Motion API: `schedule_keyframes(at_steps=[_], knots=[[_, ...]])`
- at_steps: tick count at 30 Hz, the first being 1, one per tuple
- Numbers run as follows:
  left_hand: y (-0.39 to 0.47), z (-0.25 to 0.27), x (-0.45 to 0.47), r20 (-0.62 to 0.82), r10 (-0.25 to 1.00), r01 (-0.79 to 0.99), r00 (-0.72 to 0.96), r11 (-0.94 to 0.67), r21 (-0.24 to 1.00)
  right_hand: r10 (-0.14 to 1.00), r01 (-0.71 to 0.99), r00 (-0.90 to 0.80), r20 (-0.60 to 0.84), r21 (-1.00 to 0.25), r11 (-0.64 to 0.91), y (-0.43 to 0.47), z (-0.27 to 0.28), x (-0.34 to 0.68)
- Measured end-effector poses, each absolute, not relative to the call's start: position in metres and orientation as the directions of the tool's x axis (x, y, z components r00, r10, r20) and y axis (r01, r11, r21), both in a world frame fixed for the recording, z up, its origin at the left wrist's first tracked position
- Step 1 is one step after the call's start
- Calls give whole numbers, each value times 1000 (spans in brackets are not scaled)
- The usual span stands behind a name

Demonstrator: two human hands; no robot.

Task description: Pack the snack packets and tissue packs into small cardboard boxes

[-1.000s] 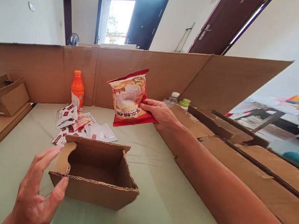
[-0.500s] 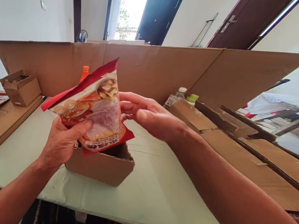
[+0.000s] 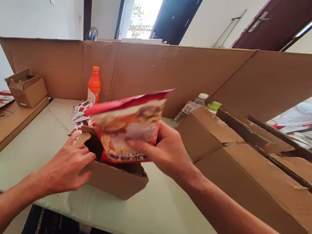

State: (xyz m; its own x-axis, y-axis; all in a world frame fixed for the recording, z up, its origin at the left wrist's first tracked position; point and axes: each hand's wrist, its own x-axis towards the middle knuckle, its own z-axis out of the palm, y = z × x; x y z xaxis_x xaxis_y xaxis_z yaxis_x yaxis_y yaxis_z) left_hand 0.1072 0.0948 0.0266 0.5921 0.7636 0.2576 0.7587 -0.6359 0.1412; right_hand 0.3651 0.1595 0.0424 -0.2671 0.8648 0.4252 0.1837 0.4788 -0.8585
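Observation:
A red and cream printed food packet (image 3: 133, 129) is gripped at its right side by my right hand (image 3: 165, 149), thumb across its front. The packet is tilted and a little blurred, its lower edge over the mouth of an open cardboard box (image 3: 118, 179). My left hand (image 3: 69, 165) is at the left side of that box, fingers spread and holding nothing; whether the fingertips touch the box I cannot tell. Just behind the box lie white and red sachets (image 3: 81, 112). An orange bottle (image 3: 94, 85) stands upright behind them.
A tall cardboard panel (image 3: 140, 66) runs along the back of the table (image 3: 171, 212). Large cardboard boxes (image 3: 236, 182) fill the right side, with a clear bottle (image 3: 190, 106) and a green-lidded container (image 3: 214, 106) behind. At left, a small box (image 3: 28, 89) sits on a flat carton (image 3: 12, 127).
The packet has passed from my left hand to my right and moved right. My left hand has let go and come down beside the box. The view has shifted slightly.

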Motion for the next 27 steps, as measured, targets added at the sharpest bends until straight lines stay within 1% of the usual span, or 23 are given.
schedule_keyframes(at_steps=[1, 2, 4, 6, 7, 8, 10, 12, 14, 15, 17, 19, 20, 21, 22, 24, 26, 27], knots=[[92, 24, 107, 259, 757, 778, 599, -628, 36, 851, 330, -349, 392, -798, 504, 157, 42, 367], [90, 21, 108, 273, 755, 791, 596, -611, -37, 832, 467, -428, 354, -701, 538, 155, 42, 368], [85, 17, 109, 298, 743, 795, 599, -596, -115, 791, 652, -547, 275, -452, 608, 151, 44, 370], [81, 15, 109, 312, 724, 784, 615, -604, -144, 762, 723, -616, 201, -240, 648, 149, 47, 369], [79, 14, 108, 320, 714, 778, 622, -611, -148, 754, 734, -638, 160, -169, 657, 149, 49, 366], [76, 13, 108, 331, 705, 772, 627, -619, -146, 745, 735, -657, 115, -123, 667, 150, 51, 363], [70, 12, 105, 350, 691, 761, 632, -638, -116, 718, 714, -696, 19, -90, 695, 152, 52, 352], [63, 12, 100, 374, 686, 754, 624, -654, -60, 682, 686, -727, -82, -99, 720, 153, 48, 336], [57, 13, 95, 398, 697, 759, 597, -651, 1, 634, 659, -751, -188, -135, 740, 154, 40, 319], [54, 14, 92, 410, 702, 762, 582, -647, 24, 593, 637, -767, -246, -174, 751, 154, 35, 311], [52, 14, 86, 419, 706, 760, 572, -648, 55, 477, 579, -805, -353, -290, 762, 152, 26, 300], [52, 12, 82, 410, 698, 734, 587, -672, 95, 371, 526, -837, -403, -402, 750, 151, 25, 299], [53, 10, 81, 400, 697, 718, 595, -684, 125, 342, 498, -857, -386, -446, 744, 151, 28, 302], [54, 9, 80, 387, 697, 701, 604, -696, 158, 334, 468, -880, -339, -490, 735, 153, 33, 307], [55, 7, 79, 370, 696, 684, 616, -705, 187, 352, 439, -898, -263, -536, 721, 158, 39, 314], [58, 5, 78, 331, 692, 662, 641, -717, 216, 461, 390, -886, -57, -629, 672, 177, 54, 325], [60, 3, 77, 309, 686, 656, 658, -724, 212, 627, 373, -769, 127, -707, 601, 210, 62, 327], [62, 1, 77, 304, 686, 657, 661, -725, 208, 715, 388, -677, 172, -742, 546, 232, 62, 324]])
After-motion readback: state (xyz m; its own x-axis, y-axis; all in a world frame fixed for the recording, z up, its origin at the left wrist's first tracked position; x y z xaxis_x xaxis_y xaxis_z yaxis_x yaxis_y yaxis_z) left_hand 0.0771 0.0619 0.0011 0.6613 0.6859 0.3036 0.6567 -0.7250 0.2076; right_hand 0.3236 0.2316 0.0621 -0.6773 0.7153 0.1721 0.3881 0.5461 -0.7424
